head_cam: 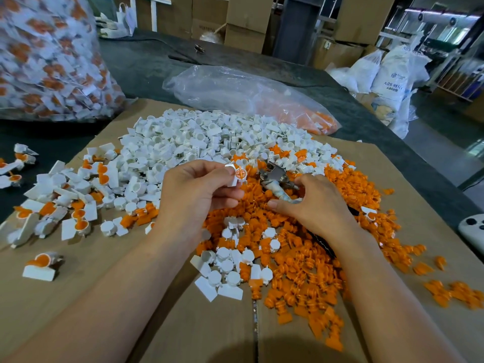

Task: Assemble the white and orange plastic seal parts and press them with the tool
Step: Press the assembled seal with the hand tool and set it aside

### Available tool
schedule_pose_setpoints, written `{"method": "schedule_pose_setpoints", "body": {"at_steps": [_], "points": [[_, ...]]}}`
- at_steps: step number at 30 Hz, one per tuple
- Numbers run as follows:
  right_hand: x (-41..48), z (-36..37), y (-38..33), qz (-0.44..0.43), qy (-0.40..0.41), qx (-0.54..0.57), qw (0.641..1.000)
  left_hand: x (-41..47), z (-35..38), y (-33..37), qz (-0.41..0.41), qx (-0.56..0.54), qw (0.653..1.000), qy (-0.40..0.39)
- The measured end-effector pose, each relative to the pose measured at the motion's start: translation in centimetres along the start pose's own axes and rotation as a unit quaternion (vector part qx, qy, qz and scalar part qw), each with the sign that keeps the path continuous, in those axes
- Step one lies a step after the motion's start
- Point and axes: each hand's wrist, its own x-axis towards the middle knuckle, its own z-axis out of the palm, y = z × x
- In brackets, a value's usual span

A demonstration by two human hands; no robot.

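Pinching one joined white-and-orange seal (237, 174) at frame centre, left grip (199, 189) held it raised, likely for pressing; right grip (314, 203) curled round the tool (276, 179) atop orange parts (301, 258).

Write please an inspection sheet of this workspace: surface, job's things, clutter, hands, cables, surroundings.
Surface: flattened cardboard sheet over a dark table.
Job's things: pile of white seal parts; pile of orange seal parts; assembled seals at the left; metal pressing tool on the orange pile.
Clutter: clear bag of orange parts; large bag of finished seals; white controller at the right edge.
Hands: left hand pinches a white-and-orange seal; right hand grips the tool's handle.
Cables: one thin dark line on the far table, perhaps a cable.
Surroundings: cardboard boxes, white sacks, warehouse floor.
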Motion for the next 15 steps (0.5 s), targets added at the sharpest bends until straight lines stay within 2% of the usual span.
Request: {"method": "schedule_pose_setpoints", "body": {"at_steps": [5,8,10,12,15], "points": [[0.0,-0.1,0.0,0.010,-0.003,0.018,1.000,0.1,-0.1,-0.1,-0.003,0.012,1.000,0.000],[-0.4,-0.8,-0.5,-0.041,0.086,0.040,0.995,0.3,-0.1,-0.2,-0.010,0.019,1.000,0.004],[-1.1,-1.3,-1.5,-0.115,0.141,0.162,0.970,0.3,-0.1,-0.3,-0.019,0.027,0.999,0.005],[-2.0,-1.3,-2.9,-0.187,0.104,0.277,0.937,0.4,0.0,-0.4,-0.027,0.040,0.999,0.003],[-2.7,-0.4,-4.1,-0.249,0.055,0.315,0.914,0.4,0.0,-0.6,-0.033,0.048,0.998,0.000]]}}
